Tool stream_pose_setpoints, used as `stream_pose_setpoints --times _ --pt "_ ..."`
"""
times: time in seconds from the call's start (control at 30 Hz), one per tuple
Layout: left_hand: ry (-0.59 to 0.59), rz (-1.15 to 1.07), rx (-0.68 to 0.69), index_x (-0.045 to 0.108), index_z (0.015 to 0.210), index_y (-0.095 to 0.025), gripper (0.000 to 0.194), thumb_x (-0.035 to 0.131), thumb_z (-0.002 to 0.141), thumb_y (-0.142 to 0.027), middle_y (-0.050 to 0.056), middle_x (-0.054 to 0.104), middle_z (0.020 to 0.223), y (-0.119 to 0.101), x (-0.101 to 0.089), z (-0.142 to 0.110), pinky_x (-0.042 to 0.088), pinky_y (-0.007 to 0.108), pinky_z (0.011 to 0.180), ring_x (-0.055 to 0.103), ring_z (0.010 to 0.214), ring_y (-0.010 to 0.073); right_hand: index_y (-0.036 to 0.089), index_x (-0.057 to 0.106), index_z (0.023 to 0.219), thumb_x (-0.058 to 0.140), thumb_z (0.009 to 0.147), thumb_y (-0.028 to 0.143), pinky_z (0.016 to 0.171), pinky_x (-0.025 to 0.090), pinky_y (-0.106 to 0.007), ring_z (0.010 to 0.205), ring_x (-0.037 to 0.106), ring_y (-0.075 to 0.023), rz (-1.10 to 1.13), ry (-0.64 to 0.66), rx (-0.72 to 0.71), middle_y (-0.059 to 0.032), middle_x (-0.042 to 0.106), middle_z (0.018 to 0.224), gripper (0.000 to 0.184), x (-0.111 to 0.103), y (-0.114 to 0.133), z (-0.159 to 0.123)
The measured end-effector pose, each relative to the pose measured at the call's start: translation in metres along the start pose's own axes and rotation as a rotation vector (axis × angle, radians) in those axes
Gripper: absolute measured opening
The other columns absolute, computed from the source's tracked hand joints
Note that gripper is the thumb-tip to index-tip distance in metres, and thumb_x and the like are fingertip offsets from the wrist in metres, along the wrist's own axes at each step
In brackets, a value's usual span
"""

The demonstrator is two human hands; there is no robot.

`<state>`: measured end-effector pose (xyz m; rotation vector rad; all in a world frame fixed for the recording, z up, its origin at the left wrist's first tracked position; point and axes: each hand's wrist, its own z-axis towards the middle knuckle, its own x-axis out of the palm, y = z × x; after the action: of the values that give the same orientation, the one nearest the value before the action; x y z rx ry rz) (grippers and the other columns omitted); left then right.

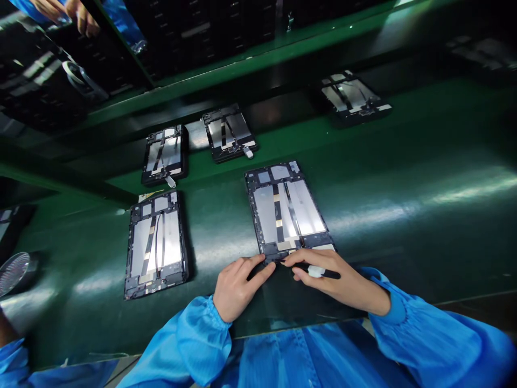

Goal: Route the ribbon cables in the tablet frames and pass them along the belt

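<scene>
At the left edge, a round, ribbed dish [15, 274] is resting on the green table [220, 215], and a co-worker's blue sleeve [13, 358] is showing at the near left corner. At the far left, another person's hands [78, 15] are showing beyond a dark frame. Nearer the middle, an opened tablet-like device [156, 248] is lying with its pale inner panel facing up; two similar units [165, 153] [229, 133] are lying beyond it. The left hand [239, 285] is keeping its thumb and index finger slightly apart, their tips touching the near edge of the central device [287, 207], which is lying flat with dark strips crossing its panel. The right hand [329, 272] is pinching a slim, dark tool [331, 274] with a white part at that same edge; the tool's tip is too small to make out. At the far right, another opened unit [350, 96] is lying on the table.
</scene>
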<state>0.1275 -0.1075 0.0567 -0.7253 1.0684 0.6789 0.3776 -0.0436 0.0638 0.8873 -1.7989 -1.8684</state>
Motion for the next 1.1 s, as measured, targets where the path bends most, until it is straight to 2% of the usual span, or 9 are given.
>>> stream_pose_setpoints --times 0.1,0.2,0.37,0.5,0.63,0.73,0.9,0.97,1.1 --pt "0.017 -0.045 0.028 0.06 0.128 -0.017 0.034 0.056 0.095 -0.013 0.008 0.06 0.125 -0.009 -0.002 -0.009 0.044 0.031 0.084 0.054 0.105 0.0194 0.02 0.065 0.106 0.057 0.095 0.035 0.062 0.055 -0.019 0.077 0.067 -0.0111 0.126 -0.016 0.178 -0.0027 0.068 0.098 0.02 0.004 -0.003 -0.007" --pt "0.079 -0.126 0.109 0.062 0.126 -0.018 0.031 0.055 0.096 -0.015 0.006 0.062 0.124 -0.023 0.0 -0.019 0.041 0.031 0.082 0.052 0.11 0.02 0.018 0.066 0.097 0.057 0.093 0.038 0.057 0.053 -0.022 0.07 0.065 -0.0128 0.107 0.001 0.277 -0.0034 0.067 0.086 0.023 0.008 -0.009 -0.014" --pt "0.198 -0.118 0.171 0.064 0.125 -0.025 0.03 0.048 0.099 -0.019 0.004 0.06 0.127 -0.032 0.008 -0.026 0.039 0.031 0.08 0.05 0.109 0.0199 0.017 0.062 0.085 0.059 0.091 0.032 0.057 0.042 -0.025 0.059 0.058 -0.013 -0.212 0.01 0.204 -0.001 0.064 0.072 0.017 0.013 -0.014 -0.018" --pt "0.203 -0.123 0.172 0.064 0.126 -0.025 0.031 0.048 0.099 -0.02 0.004 0.06 0.125 -0.029 0.01 -0.023 0.037 0.031 0.079 0.049 0.108 0.0203 0.016 0.06 0.085 0.062 0.091 0.03 0.055 0.038 -0.025 0.052 0.051 -0.0112 -0.268 0.018 0.173 0.0007 0.062 0.069 0.015 0.016 -0.017 -0.014" --pt "0.198 -0.127 0.166 0.064 0.126 -0.026 0.031 0.048 0.099 -0.02 0.004 0.06 0.122 -0.027 0.012 -0.02 0.037 0.031 0.078 0.049 0.107 0.0201 0.016 0.061 0.085 0.062 0.091 0.031 0.057 0.039 -0.026 0.057 0.053 -0.0126 -0.269 0.022 0.166 -0.0003 0.063 0.07 0.016 0.018 -0.021 -0.011" --pt "0.183 -0.127 0.153 0.064 0.124 -0.027 0.03 0.05 0.099 -0.02 0.003 0.06 0.123 -0.025 0.012 -0.019 0.038 0.031 0.077 0.051 0.106 0.0196 0.016 0.06 0.08 0.059 0.091 0.033 0.058 0.043 -0.025 0.06 0.058 -0.0135 -0.133 0.008 0.174 -0.0011 0.061 0.068 0.021 0.014 -0.019 -0.01" --pt "0.125 -0.165 0.118 0.064 0.123 -0.023 0.028 0.053 0.097 -0.019 0.004 0.062 0.121 -0.018 0.001 -0.012 0.041 0.03 0.076 0.054 0.103 0.0185 0.016 0.056 0.079 0.059 0.089 0.039 0.054 0.051 -0.023 0.057 0.062 -0.0121 0.106 -0.152 0.224 -0.0018 0.06 0.071 0.025 -0.009 0.001 0.013" --pt "0.059 -0.168 0.065 0.063 0.121 -0.019 0.026 0.057 0.095 -0.017 0.005 0.064 0.118 -0.013 -0.005 -0.005 0.043 0.03 0.077 0.056 0.1 0.0176 0.017 0.053 0.08 0.063 0.086 0.042 0.053 0.052 -0.023 0.057 0.064 -0.0133 0.136 -0.121 0.266 -0.0013 0.061 0.067 0.027 -0.017 0.01 0.029" --pt "-0.047 -0.118 -0.005 0.063 0.111 -0.016 0.019 0.061 0.092 -0.015 0.004 0.067 0.112 -0.003 -0.01 0.003 0.046 0.029 0.081 0.057 0.094 0.016 0.017 0.049 0.084 0.066 0.082 0.047 0.046 0.052 -0.021 0.059 0.068 -0.0171 0.205 0.043 0.407 -0.0032 0.064 0.062 0.035 -0.02 0.02 0.057"
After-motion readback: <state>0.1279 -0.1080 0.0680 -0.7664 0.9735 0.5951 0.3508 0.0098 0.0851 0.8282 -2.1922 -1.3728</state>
